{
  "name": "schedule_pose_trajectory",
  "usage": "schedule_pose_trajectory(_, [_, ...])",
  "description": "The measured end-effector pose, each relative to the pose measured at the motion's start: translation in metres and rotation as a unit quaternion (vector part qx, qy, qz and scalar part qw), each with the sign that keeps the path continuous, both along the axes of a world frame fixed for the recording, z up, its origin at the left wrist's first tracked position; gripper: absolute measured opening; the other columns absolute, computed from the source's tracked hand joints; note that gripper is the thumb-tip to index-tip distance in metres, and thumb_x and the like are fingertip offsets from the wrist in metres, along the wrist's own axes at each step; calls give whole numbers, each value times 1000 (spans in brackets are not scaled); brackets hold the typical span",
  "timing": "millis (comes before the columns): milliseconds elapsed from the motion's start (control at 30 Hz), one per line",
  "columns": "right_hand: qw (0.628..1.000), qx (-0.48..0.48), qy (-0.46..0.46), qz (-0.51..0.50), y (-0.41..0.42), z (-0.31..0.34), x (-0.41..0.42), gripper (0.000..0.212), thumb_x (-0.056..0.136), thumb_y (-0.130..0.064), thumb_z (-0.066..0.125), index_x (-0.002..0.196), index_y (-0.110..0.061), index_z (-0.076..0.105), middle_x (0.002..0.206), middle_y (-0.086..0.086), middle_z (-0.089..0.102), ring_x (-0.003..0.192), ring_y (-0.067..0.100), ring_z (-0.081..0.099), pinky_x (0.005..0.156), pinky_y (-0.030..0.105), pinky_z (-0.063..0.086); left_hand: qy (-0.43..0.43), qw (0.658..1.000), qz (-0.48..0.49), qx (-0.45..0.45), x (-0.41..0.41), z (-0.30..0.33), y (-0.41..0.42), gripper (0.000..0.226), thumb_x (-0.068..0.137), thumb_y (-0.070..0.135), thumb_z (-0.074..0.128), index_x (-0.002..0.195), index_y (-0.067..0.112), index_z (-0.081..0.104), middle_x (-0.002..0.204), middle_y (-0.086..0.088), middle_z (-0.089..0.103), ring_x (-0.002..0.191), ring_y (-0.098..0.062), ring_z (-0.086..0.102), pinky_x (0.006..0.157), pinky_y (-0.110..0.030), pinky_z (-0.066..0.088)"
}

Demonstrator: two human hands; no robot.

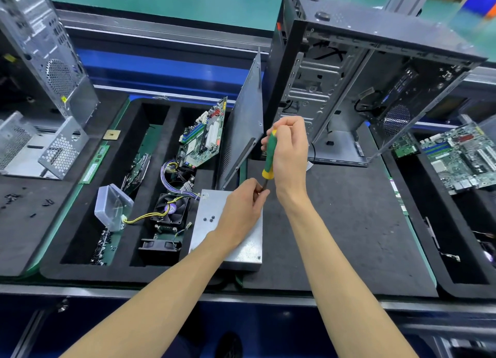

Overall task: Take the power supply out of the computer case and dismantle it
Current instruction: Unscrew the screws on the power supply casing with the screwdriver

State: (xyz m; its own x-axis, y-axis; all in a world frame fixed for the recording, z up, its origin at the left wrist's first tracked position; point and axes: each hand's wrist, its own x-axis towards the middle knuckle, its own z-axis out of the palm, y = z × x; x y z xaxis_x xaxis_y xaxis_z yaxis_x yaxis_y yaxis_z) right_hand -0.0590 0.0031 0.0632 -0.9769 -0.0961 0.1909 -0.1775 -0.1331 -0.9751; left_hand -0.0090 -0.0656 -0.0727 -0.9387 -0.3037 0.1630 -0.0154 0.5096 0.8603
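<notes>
Right hand (288, 148) clenched around the green-and-yellow screwdriver (269, 159), handle upright, just right of frame centre. Left hand (241, 213) pinches the dark shaft just under the yellow collar, fingertips curled, palm resting on the power supply (228, 239). Tip hidden behind the left fingers; can't tell what it touches.

Power supply: silver metal box, lying flat at lower centre, out of the computer case (362, 89). It straddles the right edge of the black foam tray (80, 223) and the left edge of the dark mat (335, 223). Three small dark screws (208, 219) sit loose on its top face. Purple and yellow wires (171, 175) run from its far left corner into the tray.

Case stands upright at upper right, side open, inside mostly bare metal. A grey side panel (241, 132) leans in the tray just left of the right hand, its lower corner near the box's far edge.

Tray compartments, centre left: motherboard (204, 135) standing tilted, cooler fan (170, 210), second black fan (159, 246) below it, clear plastic box (112, 207) tilted, loose screws along the bottom.

Open room: the mat right of the box, lower centre-right, bare up to the next tray's edge. Another motherboard (461, 156) at far right. Second case (45, 49) upper left.
</notes>
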Motion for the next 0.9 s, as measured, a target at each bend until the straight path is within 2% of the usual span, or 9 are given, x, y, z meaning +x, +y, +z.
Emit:
schedule_pose_trajectory(133, [999,29,33,20,-2,-3,2,25,97,-3,34,80,-10,51,74,10,53,69,18,51,64,26,44,-13,1000,-1,-2,1,6,2,24,99,31,58,84,15,48,68,2,54,64,-18,49,61,-34,43])
schedule_pose_trajectory(200, [999,30,36,12,-3,-4,2,28,96,-5,34,74,-7,51,69,14,51,64,17,48,59,23,41,-2,999,-16,-29,3,10,1,19,100,29,56,88,15,50,71,6,53,64,-13,49,59,-32,40])
schedule_pose_trajectory(267, [999,23,30,9,-3,-4,1,28,93,-7,36,70,-4,52,64,16,49,59,16,44,55,22,39,13,998,-39,-47,7,13,1,11,102,24,51,95,16,51,73,11,48,62,-9,47,59,-31,35])
schedule_pose_trajectory(400, [1000,11,13,17,-5,-7,0,22,96,-11,42,76,-15,48,58,5,45,54,15,41,53,27,37,39,996,-51,-57,9,14,0,13,104,13,48,94,12,57,77,15,40,66,-9,38,64,-30,34])
schedule_pose_trajectory(500, [1000,7,3,21,-7,-11,0,12,99,-21,55,89,-16,49,66,6,51,57,14,48,55,23,43,25,998,-42,-32,9,15,0,17,104,15,50,87,17,53,73,15,41,65,-9,37,64,-30,33])
schedule_pose_trajectory(567, [1000,-10,-24,10,-8,-15,1,15,99,-28,62,96,-18,51,77,8,56,63,16,55,54,21,44,7,1000,-26,-5,7,14,-1,22,103,18,53,81,19,48,69,13,42,61,-9,39,62,-28,31])
schedule_pose_trajectory(667, [998,-46,-9,-31,-9,-21,2,12,102,-26,61,103,-19,52,83,7,61,69,15,61,60,24,51,-12,1000,-7,23,5,13,-1,23,99,19,59,79,15,49,67,7,46,60,-8,41,58,-24,30])
schedule_pose_trajectory(767, [997,-57,16,-52,-7,-21,1,7,104,-22,50,98,-20,53,78,2,61,71,15,60,70,30,52,-9,1000,-5,8,5,15,1,21,97,20,61,81,13,49,69,3,49,60,-8,41,57,-23,31])
schedule_pose_trajectory(900, [998,-54,-9,-43,-5,-14,-4,17,97,-21,44,85,-15,55,78,4,58,71,16,55,65,30,47,18,998,-33,-41,7,15,0,10,101,20,54,104,13,60,83,4,56,66,-7,47,62,-28,39])
